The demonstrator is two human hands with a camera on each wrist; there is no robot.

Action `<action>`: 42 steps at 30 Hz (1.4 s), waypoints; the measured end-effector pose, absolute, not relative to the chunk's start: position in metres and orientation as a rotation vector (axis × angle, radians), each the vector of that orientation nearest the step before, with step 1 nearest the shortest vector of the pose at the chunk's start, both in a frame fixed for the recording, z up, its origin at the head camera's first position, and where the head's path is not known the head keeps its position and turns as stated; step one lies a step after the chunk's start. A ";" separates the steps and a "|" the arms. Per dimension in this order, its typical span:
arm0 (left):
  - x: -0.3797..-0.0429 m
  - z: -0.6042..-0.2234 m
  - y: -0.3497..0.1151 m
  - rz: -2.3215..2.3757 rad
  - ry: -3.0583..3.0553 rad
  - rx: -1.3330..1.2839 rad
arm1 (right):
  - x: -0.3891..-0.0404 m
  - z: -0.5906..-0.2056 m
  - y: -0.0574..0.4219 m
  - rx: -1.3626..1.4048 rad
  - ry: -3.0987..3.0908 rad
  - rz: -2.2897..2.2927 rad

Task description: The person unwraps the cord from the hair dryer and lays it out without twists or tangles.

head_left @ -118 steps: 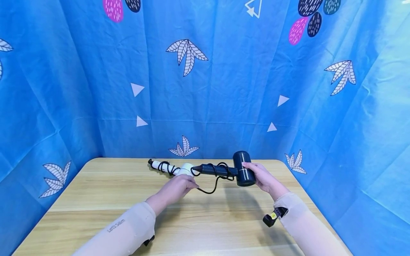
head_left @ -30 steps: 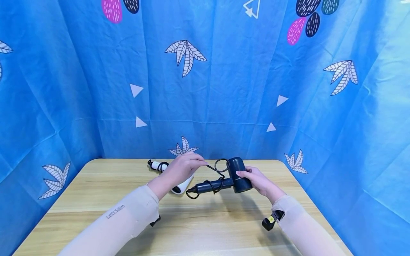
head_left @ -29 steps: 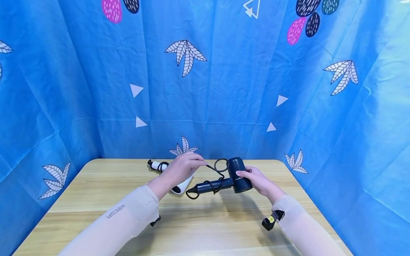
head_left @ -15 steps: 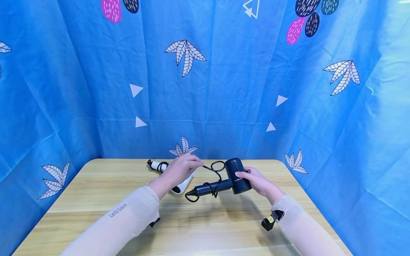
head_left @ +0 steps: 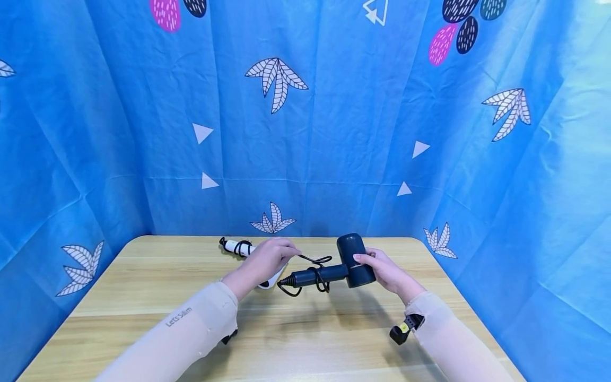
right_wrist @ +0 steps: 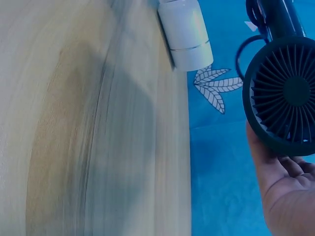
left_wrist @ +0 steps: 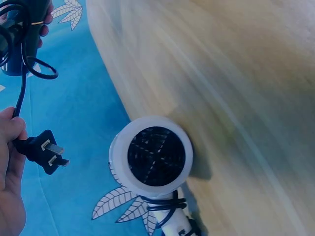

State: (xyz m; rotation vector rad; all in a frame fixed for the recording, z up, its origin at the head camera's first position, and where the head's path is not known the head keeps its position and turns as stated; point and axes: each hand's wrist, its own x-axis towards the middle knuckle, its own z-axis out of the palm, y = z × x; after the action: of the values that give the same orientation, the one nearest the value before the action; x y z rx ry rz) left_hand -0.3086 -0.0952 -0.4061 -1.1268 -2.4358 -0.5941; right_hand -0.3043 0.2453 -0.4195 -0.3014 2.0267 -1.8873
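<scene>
My right hand point(head_left: 385, 269) grips the barrel of a dark blue hair dryer point(head_left: 352, 257) from its right side, holding it above the table. Its handle points left, with the black cord point(head_left: 319, 261) looped loosely round it. My left hand point(head_left: 267, 258) pinches the cord's end left of the handle. Close to those fingers, the two-pronged plug point(left_wrist: 47, 152) sticks out in the left wrist view. Partly hidden behind my left hand in the head view, a white hair dryer point(left_wrist: 118, 147) lies on the table, a black cord wrapped round its handle.
The wooden table point(head_left: 157, 297) has its back edge against a blue patterned curtain point(head_left: 305, 132), which also hangs along both sides. Black wrist cameras point(head_left: 400, 333) sit under the sleeves.
Since the earliest frame, my left hand has risen from the table with the cord end. Over the last second it dips slightly left and the cord loop flattens. My right hand stays nearly still.
</scene>
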 end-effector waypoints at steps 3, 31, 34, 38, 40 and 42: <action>-0.308 -0.411 -0.096 -0.607 -2.444 -1.141 | -0.304 -0.419 0.245 -0.298 2.009 -1.900; -0.294 -0.436 -0.106 -0.588 -2.496 -1.171 | -0.302 -0.412 0.248 -0.282 2.004 -2.024; -0.292 -0.436 -0.106 -0.584 -2.482 -1.205 | -0.302 -0.412 0.248 -0.269 2.010 -2.041; -0.289 -0.436 -0.108 -0.596 -2.477 -1.232 | -0.304 -0.413 0.248 -0.253 2.028 -2.057; -0.286 -0.436 -0.108 -0.620 -2.467 -1.242 | -0.304 -0.413 0.248 -0.242 2.044 -2.056; -0.284 -0.436 -0.108 -0.634 -2.456 -1.256 | -0.305 -0.414 0.248 -0.216 2.058 -2.063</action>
State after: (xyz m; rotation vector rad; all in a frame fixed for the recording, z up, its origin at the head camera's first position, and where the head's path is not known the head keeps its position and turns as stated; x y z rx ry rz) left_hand -0.2838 -0.1084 -0.4357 -1.2559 -2.4562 -0.6335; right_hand -0.3050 0.2476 -0.4139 -0.2161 2.0582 -2.0635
